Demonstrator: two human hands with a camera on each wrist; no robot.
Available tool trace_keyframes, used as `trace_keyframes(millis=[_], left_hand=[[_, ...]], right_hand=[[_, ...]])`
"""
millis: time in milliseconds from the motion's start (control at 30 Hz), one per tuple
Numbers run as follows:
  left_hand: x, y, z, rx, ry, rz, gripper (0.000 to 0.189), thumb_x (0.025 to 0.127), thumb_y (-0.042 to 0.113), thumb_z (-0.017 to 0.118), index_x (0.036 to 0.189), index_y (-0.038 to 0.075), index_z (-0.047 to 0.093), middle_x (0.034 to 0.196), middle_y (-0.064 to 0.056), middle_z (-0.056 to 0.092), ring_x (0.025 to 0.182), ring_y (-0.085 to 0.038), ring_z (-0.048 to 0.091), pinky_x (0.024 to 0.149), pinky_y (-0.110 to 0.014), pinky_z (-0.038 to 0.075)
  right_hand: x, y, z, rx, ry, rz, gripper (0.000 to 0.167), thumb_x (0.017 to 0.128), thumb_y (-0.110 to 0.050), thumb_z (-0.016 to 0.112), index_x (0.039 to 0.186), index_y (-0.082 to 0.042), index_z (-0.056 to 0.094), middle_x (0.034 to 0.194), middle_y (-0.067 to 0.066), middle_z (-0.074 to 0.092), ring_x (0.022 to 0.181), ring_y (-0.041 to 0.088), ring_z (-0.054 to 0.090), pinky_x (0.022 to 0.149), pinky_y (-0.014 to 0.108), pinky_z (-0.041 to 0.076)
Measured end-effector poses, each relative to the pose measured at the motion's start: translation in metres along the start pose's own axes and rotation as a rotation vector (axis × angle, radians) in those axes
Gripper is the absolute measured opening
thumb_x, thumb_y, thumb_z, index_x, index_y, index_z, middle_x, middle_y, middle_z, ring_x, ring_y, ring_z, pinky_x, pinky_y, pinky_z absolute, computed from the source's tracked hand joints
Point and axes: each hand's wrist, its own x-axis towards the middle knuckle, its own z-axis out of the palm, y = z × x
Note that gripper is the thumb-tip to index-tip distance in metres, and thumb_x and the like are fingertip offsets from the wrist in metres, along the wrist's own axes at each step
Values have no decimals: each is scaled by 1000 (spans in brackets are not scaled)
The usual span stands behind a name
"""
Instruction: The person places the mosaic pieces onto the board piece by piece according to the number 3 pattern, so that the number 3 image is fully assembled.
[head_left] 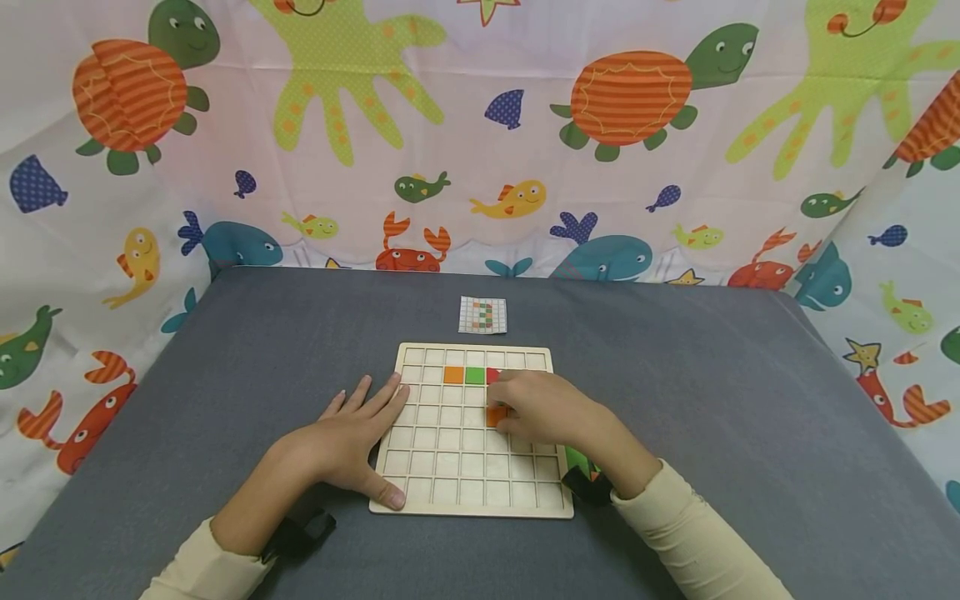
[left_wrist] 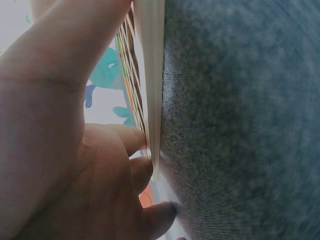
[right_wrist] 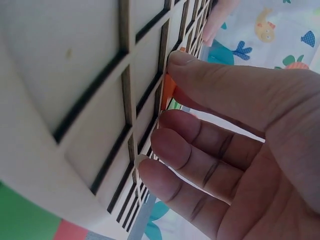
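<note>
Left hand (head_left: pixel 337 454): fingers spread straight, thumb on the grid board (head_left: pixel 435 442)
Tile row (head_left: pixel 475 376): orange, green, red, plain only from the head
Right hand (head_left: pixel 551 408): thumb and index finger pinch an orange tile (head_left: pixel 495 416) at the board, below the row (right wrist view alone shows the other fingers, loosely bent)
Green piece (right_wrist: pixel 25 215): beside the board's right edge, partly wrist-hidden from the head
</note>
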Motion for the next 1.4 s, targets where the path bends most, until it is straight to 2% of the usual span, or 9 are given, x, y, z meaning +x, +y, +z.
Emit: trace_keyframes(millis=[267, 433, 533, 667, 733, 867, 1033, 1200, 1400], left_hand=[[-1, 1, 0, -3, 1, 4, 142, 58, 76, 81, 162, 8, 13, 167, -12, 2, 150, -44, -3, 114, -66, 3], [0, 0, 0, 0, 0, 2, 141, 58, 76, 81, 162, 9, 13, 167, -12, 2, 150, -44, -4, 114, -66, 3], [0, 0, 0, 1, 0, -2, 141, 58, 76, 81, 162, 9, 13, 167, -12, 2, 150, -44, -4, 114, -66, 3], [0, 0, 1, -2, -3, 0, 141, 58, 76, 81, 162, 8, 12, 167, -12, 2, 150, -44, -4, 114, -66, 3], [0, 0, 1, -5, -5, 3, 141, 58, 76, 81, 162, 8, 12, 167, -12, 1, 150, -45, -4, 114, -67, 3], [-1, 1, 0, -6, -6, 1, 141, 59, 75, 81, 162, 8, 12, 167, -12, 1, 150, -45, -5, 114, -66, 3], [-2, 2, -2, -11, -10, 0, 141, 59, 75, 81, 162, 8, 12, 167, -13, 1, 149, -45, -5, 114, -67, 3], [-2, 2, -2, -13, -10, 4, 141, 59, 75, 81, 162, 8, 11, 167, -14, 1, 149, -46, -5, 113, -67, 3], [-1, 1, 0, -8, -4, 2, 141, 58, 76, 81, 162, 8, 12, 167, -13, 1, 149, -45, -4, 113, -67, 3]], right_hand=[[-6, -2, 0, -11, 35, -22, 6, 87, -8, 78, 91, -13, 75, 90, -1, 64, 80, 12, 58, 73, 30, 51], [-16, 0, 0, 26, 46, -57, 14, 89, 0, 69, 91, -12, 76, 90, -2, 62, 77, 11, 54, 68, 26, 48], [-22, 5, -2, 56, 50, -96, 19, 89, 3, 65, 90, -12, 77, 92, -1, 64, 80, 10, 56, 71, 26, 50], [-32, 13, -5, 75, 65, -105, 17, 89, 2, 69, 96, -11, 78, 97, -1, 67, 86, 10, 61, 76, 28, 53], [-39, 18, -8, 79, 78, -79, 15, 89, 1, 72, 97, -10, 78, 97, -1, 66, 85, 11, 60, 74, 28, 53], [-53, 27, -14, 70, 82, 30, 17, 88, 0, 75, 101, -10, 77, 99, 0, 66, 84, 12, 59, 70, 29, 52], [-69, 39, -23, 24, 49, 161, 26, 84, 3, 76, 109, -6, 75, 104, 3, 67, 91, 19, 63, 78, 37, 55], [-81, 47, -27, 42, -12, 181, 26, 82, 0, 79, 106, -7, 74, 102, 1, 67, 94, 21, 63, 83, 42, 54], [-91, 42, -27, 111, -119, 203, 24, 78, -9, 83, 96, -15, 68, 87, -7, 57, 78, 12, 50, 69, 34, 46]])
